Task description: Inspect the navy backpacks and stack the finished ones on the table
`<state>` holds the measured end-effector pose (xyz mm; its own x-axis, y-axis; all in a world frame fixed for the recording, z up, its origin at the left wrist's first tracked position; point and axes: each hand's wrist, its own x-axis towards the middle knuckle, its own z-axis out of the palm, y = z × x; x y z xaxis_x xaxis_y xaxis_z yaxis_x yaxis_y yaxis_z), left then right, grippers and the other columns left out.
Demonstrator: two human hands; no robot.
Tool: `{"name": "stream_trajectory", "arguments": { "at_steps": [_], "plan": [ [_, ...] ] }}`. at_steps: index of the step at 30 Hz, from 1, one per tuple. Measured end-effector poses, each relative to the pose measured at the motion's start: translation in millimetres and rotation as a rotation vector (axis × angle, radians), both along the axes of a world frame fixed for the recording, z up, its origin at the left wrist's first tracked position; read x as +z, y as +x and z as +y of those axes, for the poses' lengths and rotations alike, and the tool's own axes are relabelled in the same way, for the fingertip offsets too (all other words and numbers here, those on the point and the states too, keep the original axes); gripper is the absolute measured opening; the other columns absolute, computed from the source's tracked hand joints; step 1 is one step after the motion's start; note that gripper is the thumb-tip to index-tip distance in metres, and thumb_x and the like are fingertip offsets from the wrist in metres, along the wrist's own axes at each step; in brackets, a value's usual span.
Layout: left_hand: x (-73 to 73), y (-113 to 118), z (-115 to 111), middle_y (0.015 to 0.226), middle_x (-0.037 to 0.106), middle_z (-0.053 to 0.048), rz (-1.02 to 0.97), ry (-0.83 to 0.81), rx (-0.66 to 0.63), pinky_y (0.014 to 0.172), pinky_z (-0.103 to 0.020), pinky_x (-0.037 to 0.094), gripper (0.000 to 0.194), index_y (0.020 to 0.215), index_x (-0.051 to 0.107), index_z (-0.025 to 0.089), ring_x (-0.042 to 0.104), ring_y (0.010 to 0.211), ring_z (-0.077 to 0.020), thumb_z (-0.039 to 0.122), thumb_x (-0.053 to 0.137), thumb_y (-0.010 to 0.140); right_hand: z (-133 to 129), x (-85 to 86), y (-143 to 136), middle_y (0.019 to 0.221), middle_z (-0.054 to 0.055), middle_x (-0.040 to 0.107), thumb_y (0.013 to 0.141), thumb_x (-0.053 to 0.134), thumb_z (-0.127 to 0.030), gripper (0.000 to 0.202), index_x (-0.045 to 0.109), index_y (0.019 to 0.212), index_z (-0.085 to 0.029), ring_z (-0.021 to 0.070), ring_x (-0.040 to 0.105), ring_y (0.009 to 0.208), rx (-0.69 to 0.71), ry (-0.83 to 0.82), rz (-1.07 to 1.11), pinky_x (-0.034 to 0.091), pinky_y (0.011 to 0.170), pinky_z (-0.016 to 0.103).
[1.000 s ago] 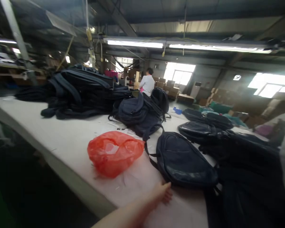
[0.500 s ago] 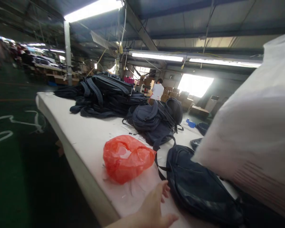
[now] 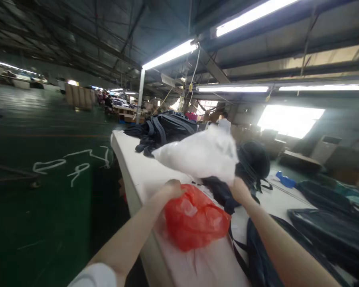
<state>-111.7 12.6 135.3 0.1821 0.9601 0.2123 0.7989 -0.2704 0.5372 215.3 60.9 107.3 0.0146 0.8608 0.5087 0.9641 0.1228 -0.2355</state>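
A crumpled red plastic bag (image 3: 197, 223) sits on the white table (image 3: 137, 167). My left hand (image 3: 175, 188) is at its upper left edge, with the fingers curled against the thin plastic and partly blurred. Beyond the red bag, a big white plastic bag (image 3: 200, 153) hangs in the air, smeared by motion. My right hand (image 3: 239, 191) is closed on its lower right corner. Under my right forearm lies a dark backpack (image 3: 260, 247), its black strap (image 3: 237, 255) trailing toward the red bag.
Dark backpacks (image 3: 164, 129) are heaped at the table's far end, and more dark bags (image 3: 332, 227) lie at right. A small blue item (image 3: 285, 180) is near them. A person in white (image 3: 225, 122) stands farther back. Green floor (image 3: 60, 223) borders the table's left edge.
The white bag has swung from the right to the middle, above the table. My left hand, open before, has gone to the red bag's edge. The view has turned left.
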Motion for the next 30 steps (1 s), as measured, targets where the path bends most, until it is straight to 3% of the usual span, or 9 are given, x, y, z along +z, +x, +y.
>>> {"name": "stream_trajectory", "arguments": {
  "at_steps": [2, 6, 10, 13, 16, 21, 24, 27, 30],
  "plan": [
    [-35.8, -23.0, -19.4, 0.094, 0.072, -0.011, 0.014, -0.022, 0.015, 0.087, -0.040, 0.051, 0.021, 0.086, 0.071, 0.017, 0.067, 0.093, -0.0299, 0.032, 0.070, 0.071, -3.6, -27.1, -17.7, 0.097, 0.014, 0.068, 0.083, 0.060, -0.036, 0.036, 0.065, 0.106, -0.010, 0.0233, 0.065, 0.088, -0.007, -0.097, 0.029, 0.052, 0.078, 0.036],
    [-94.5, -57.6, -48.7, 0.099, 0.069, -0.010, -0.126, 0.140, 0.151, 0.086, -0.038, 0.051, 0.025, 0.097, 0.066, 0.018, 0.066, 0.095, -0.0260, 0.034, 0.061, 0.079, -14.2, -71.8, -31.6, 0.084, 0.015, 0.071, 0.074, 0.060, -0.030, 0.029, 0.070, 0.091, -0.010, 0.0275, 0.069, 0.079, 0.010, -0.231, 0.070, 0.054, 0.070, 0.035],
    [-108.2, -84.9, -36.8, 0.127, 0.056, -0.017, -0.120, 0.348, 0.328, 0.101, -0.047, 0.045, 0.049, 0.123, 0.051, 0.014, 0.053, 0.121, -0.0312, 0.031, 0.062, 0.079, -44.6, -81.7, -19.6, 0.112, 0.015, 0.067, 0.080, 0.051, -0.036, 0.036, 0.068, 0.102, -0.013, 0.0265, 0.063, 0.106, 0.099, -0.216, 0.088, 0.049, 0.095, 0.038],
    [-101.3, -85.2, -22.1, 0.141, 0.044, -0.019, -0.074, 0.392, 0.286, 0.109, -0.051, 0.038, 0.065, 0.134, 0.038, 0.013, 0.042, 0.132, -0.0336, 0.030, 0.064, 0.078, -98.6, -83.4, -2.0, 0.123, 0.011, 0.062, 0.086, 0.045, -0.046, 0.040, 0.067, 0.106, -0.020, 0.0266, 0.059, 0.113, 0.170, -0.088, 0.097, 0.046, 0.101, 0.043],
    [-88.4, -57.4, -28.2, 0.142, 0.042, -0.020, -0.127, 0.486, 0.193, 0.106, -0.048, 0.042, 0.068, 0.139, 0.030, 0.013, 0.044, 0.131, -0.0314, 0.034, 0.061, 0.082, -172.6, -93.6, 16.1, 0.124, 0.006, 0.061, 0.085, 0.049, -0.050, 0.035, 0.067, 0.105, -0.028, 0.0267, 0.059, 0.112, 0.150, -0.021, 0.069, 0.050, 0.098, 0.046],
    [-75.9, 21.9, -87.2, 0.135, 0.049, -0.015, -0.287, 0.605, -0.131, 0.107, -0.046, 0.043, 0.055, 0.137, 0.034, 0.019, 0.047, 0.128, -0.0276, 0.030, 0.056, 0.087, -283.4, -109.7, 58.8, 0.125, 0.007, 0.059, 0.085, 0.052, -0.050, 0.032, 0.067, 0.101, -0.027, 0.0265, 0.058, 0.112, -0.068, -0.046, -0.013, 0.050, 0.097, 0.046],
    [-93.5, 66.5, -122.2, 0.135, 0.049, -0.014, -0.340, 0.439, -0.381, 0.103, -0.045, 0.047, 0.051, 0.135, 0.038, 0.021, 0.050, 0.124, -0.0270, 0.028, 0.056, 0.087, -329.5, -106.9, 104.1, 0.124, 0.011, 0.059, 0.083, 0.051, -0.053, 0.042, 0.065, 0.106, -0.021, 0.0289, 0.056, 0.113, -0.324, -0.024, -0.044, 0.046, 0.100, 0.048],
    [-125.2, 105.4, -145.9, 0.137, 0.047, -0.015, -0.391, 0.204, -0.517, 0.094, -0.042, 0.054, 0.051, 0.134, 0.038, 0.021, 0.055, 0.117, -0.0250, 0.029, 0.055, 0.087, -367.5, -103.1, 147.9, 0.123, 0.014, 0.059, 0.079, 0.052, -0.056, 0.054, 0.062, 0.114, -0.016, 0.0317, 0.054, 0.115, -0.552, -0.070, -0.049, 0.043, 0.102, 0.050],
    [-154.6, 135.6, -164.6, 0.136, 0.048, -0.016, -0.429, 0.002, -0.597, 0.089, -0.040, 0.057, 0.051, 0.134, 0.040, 0.020, 0.059, 0.112, -0.0234, 0.027, 0.054, 0.085, -392.5, -108.7, 166.0, 0.126, 0.014, 0.058, 0.078, 0.054, -0.054, 0.059, 0.056, 0.123, -0.015, 0.0296, 0.053, 0.117, -0.547, -0.208, 0.023, 0.042, 0.103, 0.048]
  ]
}}
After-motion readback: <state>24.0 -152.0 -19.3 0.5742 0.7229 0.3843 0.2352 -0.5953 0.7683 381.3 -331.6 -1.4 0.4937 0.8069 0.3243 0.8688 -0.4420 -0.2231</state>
